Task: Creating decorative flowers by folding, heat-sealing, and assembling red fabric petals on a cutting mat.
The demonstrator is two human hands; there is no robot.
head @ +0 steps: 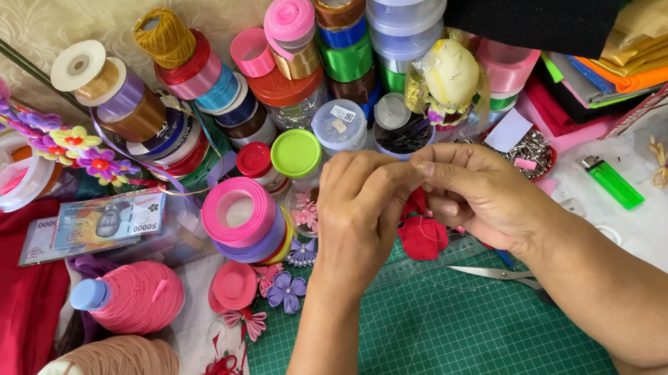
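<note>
Over the gridded green cutting mat [432, 343], left hand [357, 220], right hand [480, 195], both hands pinching a soft red fabric piece [421, 234].

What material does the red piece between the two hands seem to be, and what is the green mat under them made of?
The red piece, pinched by the left hand and right hand, looks like soft matte fabric or ribbon: it folds and bunches. The green mat appears to be a matte rubbery or vinyl cutting mat, judging by its flat surface and printed grid lines.
</note>
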